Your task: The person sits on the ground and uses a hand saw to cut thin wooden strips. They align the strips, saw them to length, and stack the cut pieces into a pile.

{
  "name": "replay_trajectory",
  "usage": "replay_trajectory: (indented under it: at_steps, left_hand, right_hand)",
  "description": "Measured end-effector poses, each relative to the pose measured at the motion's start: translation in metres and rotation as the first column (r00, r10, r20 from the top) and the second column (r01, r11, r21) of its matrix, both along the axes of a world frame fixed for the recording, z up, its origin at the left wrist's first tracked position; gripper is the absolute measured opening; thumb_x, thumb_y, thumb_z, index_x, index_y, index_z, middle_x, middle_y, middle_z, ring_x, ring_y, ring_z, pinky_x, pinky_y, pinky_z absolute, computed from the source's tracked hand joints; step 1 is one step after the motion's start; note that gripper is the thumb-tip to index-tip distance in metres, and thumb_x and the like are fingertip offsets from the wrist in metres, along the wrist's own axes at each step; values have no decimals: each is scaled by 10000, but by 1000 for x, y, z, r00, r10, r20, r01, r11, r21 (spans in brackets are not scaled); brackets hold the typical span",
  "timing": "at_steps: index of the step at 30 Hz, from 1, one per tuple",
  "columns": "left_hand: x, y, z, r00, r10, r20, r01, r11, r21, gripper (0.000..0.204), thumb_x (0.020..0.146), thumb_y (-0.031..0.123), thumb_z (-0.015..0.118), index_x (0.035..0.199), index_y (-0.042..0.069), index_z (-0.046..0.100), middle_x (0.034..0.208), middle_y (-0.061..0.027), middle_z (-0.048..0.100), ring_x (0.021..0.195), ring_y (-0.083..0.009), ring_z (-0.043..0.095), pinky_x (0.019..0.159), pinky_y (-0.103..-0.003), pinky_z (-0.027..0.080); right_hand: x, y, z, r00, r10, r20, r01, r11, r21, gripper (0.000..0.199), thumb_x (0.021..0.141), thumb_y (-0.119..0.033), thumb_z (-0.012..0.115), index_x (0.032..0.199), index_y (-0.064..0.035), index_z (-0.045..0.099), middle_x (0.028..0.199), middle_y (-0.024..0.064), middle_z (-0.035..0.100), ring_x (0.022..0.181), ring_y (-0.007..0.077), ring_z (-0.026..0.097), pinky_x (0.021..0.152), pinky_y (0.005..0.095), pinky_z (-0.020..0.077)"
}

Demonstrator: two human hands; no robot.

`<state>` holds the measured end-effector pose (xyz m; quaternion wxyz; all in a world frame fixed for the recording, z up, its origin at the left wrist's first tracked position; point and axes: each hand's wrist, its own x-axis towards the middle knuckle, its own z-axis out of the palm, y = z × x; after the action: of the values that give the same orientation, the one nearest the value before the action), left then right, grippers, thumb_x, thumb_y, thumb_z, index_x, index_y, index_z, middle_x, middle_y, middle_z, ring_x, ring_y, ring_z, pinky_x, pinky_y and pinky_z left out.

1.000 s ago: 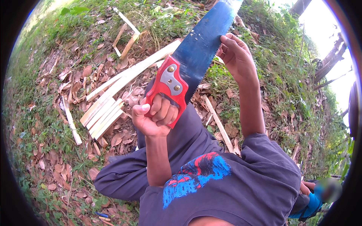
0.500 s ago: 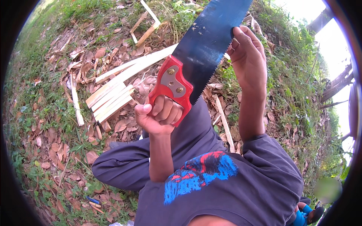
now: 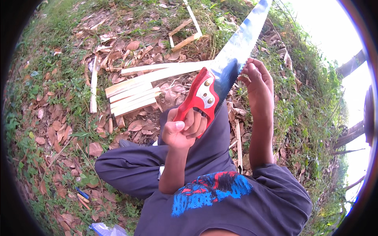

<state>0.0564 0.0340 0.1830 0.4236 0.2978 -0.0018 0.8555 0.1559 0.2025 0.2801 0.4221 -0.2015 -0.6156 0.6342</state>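
Note:
My left hand (image 3: 184,129) is closed around the red handle of a hand saw (image 3: 202,96). Its steel blade (image 3: 240,45) slants up and to the right, teeth facing right. My right hand (image 3: 258,84) is raised beside the blade, its curled fingertips at the toothed edge a little above the handle, holding nothing. I sit on the ground in dark trousers (image 3: 134,167) and a dark shirt with a blue and red print (image 3: 212,190).
A bundle of pale split wooden slats (image 3: 134,96) lies on dry leaves beyond my knee. A single slat (image 3: 93,84) lies to its left and a small stick frame (image 3: 185,33) farther off. A thin stick (image 3: 238,143) lies by my right arm. Grass surrounds everything.
The saw has tipped so its blade points farther up and to the right. My right hand has slid down along the toothed edge, closer to the handle.

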Motion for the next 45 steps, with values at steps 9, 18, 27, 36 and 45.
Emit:
replay_trajectory:
  at_steps: [9,18,27,36,45]
  left_hand:
    - [12,-26,19,782,500,-372,-579,803,-139,306,702,243,588,577,24,414,515,-48,428,415,-137,385,426,-282,284]
    - [11,-24,16,643,599,-477,-684,729,-7,309,664,255,594,553,40,402,496,-35,408,405,-151,395,424,-279,300]
    - [9,-28,12,838,472,-275,-508,858,-73,312,695,246,589,559,55,383,484,-14,382,399,-128,354,445,-278,304]
    - [-8,-30,-3,980,191,-55,-187,980,71,259,722,227,552,587,89,380,501,3,367,400,-113,329,453,-289,301]
    - [35,-74,-83,866,293,406,-145,923,-357,310,699,233,499,933,32,464,830,-71,463,805,-182,484,753,-316,420]
  right_hand:
    - [-44,-34,-15,970,238,-50,-239,971,-10,530,940,-232,596,1352,35,397,1211,137,556,1117,201,545,920,345,470]
    - [-72,-13,-4,591,685,-426,-805,532,-262,302,923,-282,632,1130,-79,546,912,-9,518,831,135,478,786,300,402]
    - [-76,-13,-2,634,710,-307,-773,595,-220,144,905,-212,662,1001,-133,590,852,-16,503,775,108,453,718,274,380]
    - [-70,-25,-3,800,542,-257,-597,759,-260,463,877,-191,685,1214,69,503,1075,156,590,1015,272,593,893,449,527]
    - [-73,-68,-48,698,716,-20,-641,612,-463,443,944,-126,567,1282,119,419,1271,341,508,1112,441,583,934,512,521]
